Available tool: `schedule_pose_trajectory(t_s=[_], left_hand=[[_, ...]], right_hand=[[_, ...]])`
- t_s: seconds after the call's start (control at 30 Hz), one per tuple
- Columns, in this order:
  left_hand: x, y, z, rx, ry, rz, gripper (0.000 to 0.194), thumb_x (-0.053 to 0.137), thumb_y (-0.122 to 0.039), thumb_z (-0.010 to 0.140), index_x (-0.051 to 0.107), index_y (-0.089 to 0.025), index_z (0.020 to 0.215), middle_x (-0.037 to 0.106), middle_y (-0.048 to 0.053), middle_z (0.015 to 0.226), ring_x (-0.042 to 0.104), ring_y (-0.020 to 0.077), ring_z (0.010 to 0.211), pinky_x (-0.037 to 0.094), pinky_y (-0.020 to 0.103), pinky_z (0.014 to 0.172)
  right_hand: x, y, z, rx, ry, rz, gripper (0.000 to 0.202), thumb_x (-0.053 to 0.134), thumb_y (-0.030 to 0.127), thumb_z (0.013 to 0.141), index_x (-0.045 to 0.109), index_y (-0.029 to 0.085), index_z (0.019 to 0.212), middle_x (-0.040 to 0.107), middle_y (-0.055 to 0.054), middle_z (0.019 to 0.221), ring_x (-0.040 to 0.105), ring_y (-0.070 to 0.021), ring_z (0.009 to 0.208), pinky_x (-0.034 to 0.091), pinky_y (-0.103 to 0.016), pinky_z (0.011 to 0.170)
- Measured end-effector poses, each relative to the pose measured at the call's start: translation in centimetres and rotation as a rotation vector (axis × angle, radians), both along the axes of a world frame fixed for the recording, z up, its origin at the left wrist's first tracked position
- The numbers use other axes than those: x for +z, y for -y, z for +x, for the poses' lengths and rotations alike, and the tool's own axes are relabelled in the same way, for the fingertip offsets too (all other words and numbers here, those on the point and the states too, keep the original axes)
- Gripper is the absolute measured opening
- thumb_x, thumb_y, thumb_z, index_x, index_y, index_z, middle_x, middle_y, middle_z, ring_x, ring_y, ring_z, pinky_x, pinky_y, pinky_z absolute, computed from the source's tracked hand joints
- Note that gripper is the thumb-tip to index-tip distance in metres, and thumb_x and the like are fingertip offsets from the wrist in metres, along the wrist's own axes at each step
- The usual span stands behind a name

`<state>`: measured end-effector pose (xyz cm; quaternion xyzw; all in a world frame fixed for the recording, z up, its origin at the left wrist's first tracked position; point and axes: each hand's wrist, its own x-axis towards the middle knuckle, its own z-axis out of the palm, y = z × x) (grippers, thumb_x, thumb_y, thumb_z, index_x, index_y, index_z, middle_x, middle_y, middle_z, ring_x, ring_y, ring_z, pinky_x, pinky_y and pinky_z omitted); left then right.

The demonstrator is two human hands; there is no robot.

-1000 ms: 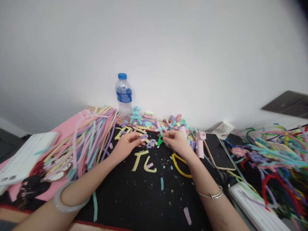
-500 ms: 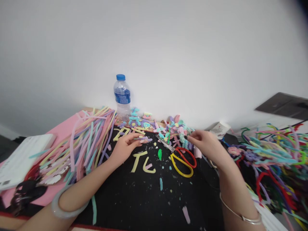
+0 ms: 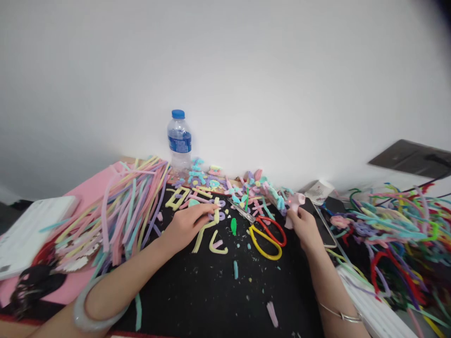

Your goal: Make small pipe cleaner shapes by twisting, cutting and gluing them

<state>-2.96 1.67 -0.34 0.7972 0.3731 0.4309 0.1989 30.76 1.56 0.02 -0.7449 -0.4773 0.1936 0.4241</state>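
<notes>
My left hand (image 3: 188, 225) pinches a short yellow pipe-cleaner piece (image 3: 216, 211) between thumb and fingertips. Purple fuzzy loops (image 3: 221, 203) show right behind that piece. Wrapped in my right hand (image 3: 306, 227) is the handle of a pale pink glue gun (image 3: 294, 202) with a small red light. Scissors (image 3: 262, 230) with one red and one yellow handle loop lie half open between my hands. Bent yellow pieces (image 3: 218, 244) rest on the black mat (image 3: 197, 295) just below my left hand, and a green leaf-shaped piece (image 3: 233, 226) lies near the scissors.
A water bottle (image 3: 179, 141) stands by the wall. Long pastel pipe cleaners (image 3: 120, 206) are heaped on the left beside a white box (image 3: 35, 230). Finished fuzzy flowers (image 3: 197, 177) line the back. At right are a phone-like dark slab (image 3: 322, 223) and a tangle of pipe cleaners (image 3: 398, 225).
My right hand has taken hold of the glue gun and brought it slightly forward. My left hand, earlier at a purple piece, now pinches a yellow piece.
</notes>
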Motion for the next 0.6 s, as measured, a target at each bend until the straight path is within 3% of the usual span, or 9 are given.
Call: schedule_pose_trajectory(t_s=[0.13, 0.33, 0.4, 0.5, 0.6], left_hand=[[-0.2, 0.0, -0.1, -0.016, -0.029, 0.15, 0.02, 0.047, -0.012, 0.088, 0.059, -0.021, 0.102, 0.071, 0.004, 0.104, 0.066, 0.0145, 0.097, 0.051, 0.027, 0.084], [0.1, 0.0, 0.1, 0.056, -0.046, 0.053, 0.013, 0.05, -0.015, 0.087, 0.058, -0.021, 0.097, 0.071, 0.004, 0.103, 0.066, 0.0154, 0.097, 0.054, 0.027, 0.081], [0.1, 0.0, 0.1, 0.059, -0.047, 0.033, 0.013, 0.05, -0.015, 0.087, 0.058, -0.02, 0.096, 0.071, 0.004, 0.104, 0.066, 0.0155, 0.097, 0.054, 0.028, 0.081], [0.1, 0.0, 0.1, 0.053, -0.049, 0.031, 0.014, 0.05, -0.016, 0.087, 0.059, -0.021, 0.096, 0.071, 0.004, 0.104, 0.066, 0.0158, 0.096, 0.054, 0.029, 0.081], [0.1, 0.0, 0.1, 0.036, -0.063, 0.05, 0.016, 0.049, -0.016, 0.088, 0.059, -0.022, 0.099, 0.071, 0.004, 0.104, 0.066, 0.0164, 0.098, 0.054, 0.031, 0.083]], right_hand=[[-0.4, 0.3, 0.4, -0.057, -0.168, 0.131, 0.029, 0.052, 0.044, 0.071, 0.054, 0.016, 0.08, 0.056, 0.0, 0.062, 0.054, -0.0146, 0.052, 0.043, -0.025, 0.05], [0.2, 0.5, -0.5, -0.143, -0.239, 0.422, 0.026, 0.059, 0.033, 0.07, 0.054, 0.018, 0.091, 0.056, 0.002, 0.071, 0.052, -0.0115, 0.058, 0.043, -0.023, 0.054], [0.8, 0.8, -0.9, -0.224, -0.139, 0.536, 0.024, 0.061, 0.029, 0.069, 0.056, 0.016, 0.089, 0.055, 0.002, 0.073, 0.05, -0.0113, 0.061, 0.043, -0.023, 0.057], [1.5, 1.3, -1.4, -0.323, -0.061, 0.567, 0.017, 0.062, 0.031, 0.07, 0.056, 0.015, 0.072, 0.051, 0.002, 0.064, 0.047, -0.0117, 0.057, 0.042, -0.024, 0.054], [2.0, 1.7, -2.2, -0.192, -0.249, 0.596, 0.02, 0.065, 0.034, 0.069, 0.055, 0.017, 0.073, 0.052, 0.003, 0.062, 0.049, -0.0121, 0.053, 0.043, -0.025, 0.052]])
